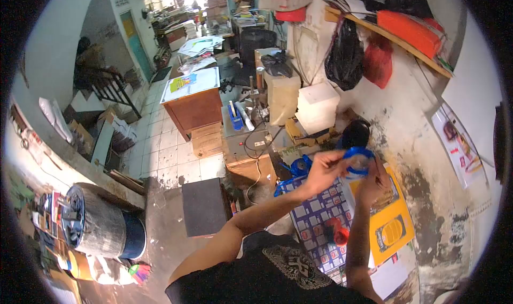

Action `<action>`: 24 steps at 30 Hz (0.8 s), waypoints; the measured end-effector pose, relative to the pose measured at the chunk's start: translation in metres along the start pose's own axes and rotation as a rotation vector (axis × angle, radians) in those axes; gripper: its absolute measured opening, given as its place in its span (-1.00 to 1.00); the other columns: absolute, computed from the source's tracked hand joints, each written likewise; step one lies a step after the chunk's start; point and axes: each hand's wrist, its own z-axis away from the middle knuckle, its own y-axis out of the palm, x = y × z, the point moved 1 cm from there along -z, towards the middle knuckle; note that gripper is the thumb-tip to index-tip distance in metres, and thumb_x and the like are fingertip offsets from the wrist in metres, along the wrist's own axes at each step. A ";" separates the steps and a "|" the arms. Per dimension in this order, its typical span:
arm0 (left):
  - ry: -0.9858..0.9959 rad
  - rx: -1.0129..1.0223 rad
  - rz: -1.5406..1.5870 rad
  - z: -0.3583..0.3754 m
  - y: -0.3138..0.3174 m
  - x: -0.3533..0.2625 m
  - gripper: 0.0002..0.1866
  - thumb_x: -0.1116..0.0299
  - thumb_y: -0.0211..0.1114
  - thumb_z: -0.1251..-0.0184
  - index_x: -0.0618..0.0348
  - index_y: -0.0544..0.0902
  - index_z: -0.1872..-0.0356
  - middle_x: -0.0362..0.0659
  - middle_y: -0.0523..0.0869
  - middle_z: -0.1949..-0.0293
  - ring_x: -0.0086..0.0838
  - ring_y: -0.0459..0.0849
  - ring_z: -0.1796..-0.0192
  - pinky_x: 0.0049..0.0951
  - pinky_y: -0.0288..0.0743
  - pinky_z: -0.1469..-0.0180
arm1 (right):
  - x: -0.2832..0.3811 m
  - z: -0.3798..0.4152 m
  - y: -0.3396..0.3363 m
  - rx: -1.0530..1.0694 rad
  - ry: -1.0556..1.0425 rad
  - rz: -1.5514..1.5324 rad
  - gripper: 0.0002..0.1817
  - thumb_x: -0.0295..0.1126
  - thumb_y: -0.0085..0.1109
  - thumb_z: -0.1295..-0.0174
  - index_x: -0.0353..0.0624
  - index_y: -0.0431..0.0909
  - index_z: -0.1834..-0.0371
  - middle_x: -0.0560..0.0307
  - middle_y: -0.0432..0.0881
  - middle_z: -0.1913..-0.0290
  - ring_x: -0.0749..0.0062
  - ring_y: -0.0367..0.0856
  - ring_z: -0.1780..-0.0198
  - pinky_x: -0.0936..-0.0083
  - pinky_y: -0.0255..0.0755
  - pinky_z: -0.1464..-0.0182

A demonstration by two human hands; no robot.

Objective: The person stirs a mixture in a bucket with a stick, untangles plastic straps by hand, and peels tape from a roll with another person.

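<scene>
My left hand (326, 168) and my right hand (374, 184) are raised together over the worktable, both gripping a blue tape roll (357, 160) between them. The left hand's fingers pinch its left rim; the right hand holds its right side from below. Under the hands lies a blue-and-white printed sheet (315, 218) with a small red object (336, 232) on it, and beside it a yellow printed sheet (393, 226). A second blue roll (300, 166) sits just behind the left hand.
A black round object (355, 133) and white blocks (316, 107) stand at the back of the table. A wooden desk (193, 102), cardboard boxes (207, 139) and a dark stool (203, 207) stand on the tiled floor to the left. A large drum (101, 226) lies at the lower left.
</scene>
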 end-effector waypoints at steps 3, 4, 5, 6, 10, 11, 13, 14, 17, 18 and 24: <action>0.131 0.221 -0.397 0.000 -0.014 -0.028 -0.83 0.51 0.30 -0.21 0.30 0.68 0.19 -0.12 0.71 0.42 -0.60 0.59 0.54 -0.57 0.47 0.47 | 0.026 -0.015 -0.024 0.490 0.028 0.140 -0.80 -0.67 0.17 -0.06 -0.34 0.67 0.22 -0.03 0.72 0.27 0.39 0.68 0.25 0.53 0.53 0.18; 0.199 0.301 -0.588 0.001 -0.019 -0.039 -0.83 0.50 0.31 -0.19 0.29 0.68 0.19 -0.07 0.72 0.41 -0.55 0.62 0.54 -0.55 0.47 0.47 | 0.038 -0.017 -0.031 0.722 0.035 0.223 -0.79 -0.67 0.19 -0.05 -0.33 0.67 0.23 -0.03 0.72 0.27 0.39 0.68 0.26 0.53 0.53 0.19; 0.169 0.366 -0.600 0.003 -0.023 -0.038 -0.80 0.48 0.33 -0.17 0.28 0.68 0.18 -0.07 0.72 0.39 -0.55 0.63 0.51 -0.54 0.48 0.44 | 0.044 -0.014 -0.033 0.742 0.017 0.226 -0.80 -0.66 0.20 -0.04 -0.32 0.67 0.24 -0.02 0.72 0.29 0.38 0.69 0.27 0.53 0.53 0.20; 0.140 0.434 -0.611 0.006 -0.026 -0.036 -0.78 0.47 0.36 -0.14 0.26 0.68 0.17 -0.07 0.73 0.36 -0.54 0.64 0.47 -0.53 0.49 0.41 | 0.049 -0.009 -0.033 0.761 -0.001 0.230 -0.81 -0.65 0.22 -0.02 -0.32 0.67 0.26 -0.02 0.72 0.30 0.37 0.69 0.28 0.53 0.53 0.20; -0.042 0.291 -0.377 0.022 -0.019 -0.022 -0.82 0.44 0.36 -0.20 0.29 0.67 0.20 -0.15 0.71 0.40 -0.60 0.65 0.41 -0.55 0.50 0.39 | 0.014 0.017 -0.034 0.441 -0.090 0.193 -0.85 -0.59 0.24 -0.06 -0.34 0.66 0.27 -0.03 0.72 0.33 0.33 0.70 0.33 0.53 0.52 0.20; -0.079 0.215 -0.297 0.030 -0.014 -0.012 -0.83 0.44 0.35 -0.22 0.30 0.67 0.21 -0.17 0.71 0.42 -0.61 0.64 0.41 -0.56 0.50 0.40 | 0.006 0.022 -0.032 0.319 -0.087 0.175 -0.85 -0.58 0.23 -0.08 -0.34 0.66 0.26 -0.03 0.72 0.33 0.34 0.70 0.33 0.52 0.52 0.20; -0.015 0.020 -0.089 0.044 0.001 0.011 -0.86 0.45 0.28 -0.29 0.31 0.67 0.21 -0.20 0.69 0.37 -0.68 0.60 0.39 -0.60 0.48 0.41 | 0.016 0.035 -0.020 0.130 0.036 0.212 -0.78 -0.51 0.17 -0.18 -0.40 0.62 0.14 -0.08 0.71 0.29 0.37 0.66 0.34 0.48 0.52 0.21; -0.028 -0.059 -0.051 0.051 0.007 0.018 -0.85 0.44 0.28 -0.30 0.30 0.67 0.20 -0.20 0.69 0.36 -0.69 0.60 0.38 -0.60 0.49 0.40 | 0.001 0.047 -0.017 -0.003 -0.037 0.317 -0.77 -0.50 0.16 -0.20 -0.41 0.62 0.12 -0.09 0.71 0.29 0.37 0.65 0.34 0.47 0.52 0.21; -0.080 -0.059 0.037 0.065 0.005 0.041 -0.82 0.40 0.29 -0.29 0.27 0.66 0.17 -0.19 0.71 0.35 -0.69 0.62 0.37 -0.61 0.50 0.37 | -0.025 0.058 -0.023 -0.037 -0.146 0.338 -0.75 -0.49 0.16 -0.21 -0.43 0.62 0.11 -0.10 0.70 0.29 0.38 0.64 0.33 0.48 0.52 0.24; -0.101 -0.021 0.062 0.067 0.002 0.047 -0.82 0.39 0.29 -0.29 0.26 0.66 0.16 -0.19 0.71 0.35 -0.68 0.63 0.37 -0.61 0.50 0.37 | -0.021 0.055 -0.029 0.062 -0.028 0.206 -0.76 -0.49 0.16 -0.21 -0.42 0.62 0.12 -0.10 0.70 0.29 0.38 0.64 0.33 0.48 0.52 0.25; -0.144 0.542 -0.504 0.042 -0.036 -0.010 -0.83 0.40 0.27 -0.28 0.21 0.65 0.15 -0.15 0.72 0.38 -0.49 0.69 0.38 -0.42 0.54 0.33 | 0.006 0.038 -0.051 0.808 0.114 0.305 -0.81 -0.55 0.26 -0.05 -0.22 0.71 0.23 0.11 0.70 0.40 0.51 0.63 0.37 0.52 0.50 0.30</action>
